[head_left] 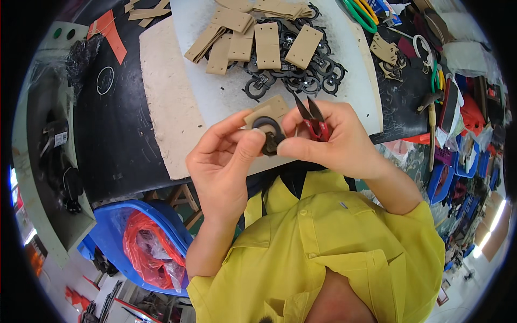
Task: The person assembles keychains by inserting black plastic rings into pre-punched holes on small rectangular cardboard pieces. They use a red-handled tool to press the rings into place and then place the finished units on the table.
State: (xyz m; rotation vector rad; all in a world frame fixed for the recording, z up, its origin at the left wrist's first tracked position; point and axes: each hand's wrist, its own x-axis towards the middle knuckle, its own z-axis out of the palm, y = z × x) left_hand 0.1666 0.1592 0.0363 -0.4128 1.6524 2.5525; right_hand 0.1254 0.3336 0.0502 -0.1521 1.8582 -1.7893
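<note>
Above the near edge of the white sheet, my left hand (218, 164) pinches a beige strap piece (276, 106) together with a dark ring buckle (267, 123). My right hand (347, 137) has red-handled thread snips (315, 123) tucked in it, their dark blades pointing away from me and apart. Its thumb and forefinger also touch the ring's right side. Fingers partly cover the ring's lower part. Just beyond lies a heap of black ring buckles (257, 84), with several punched beige straps (267, 46) on top.
Under the heap are a white sheet (202, 48) and a beige board (164, 102) on a black table (126, 140). A blue tub (177, 229) with red plastic bags stands at lower left. Green hoops (358, 16) and a hammer (431, 105) lie on the right.
</note>
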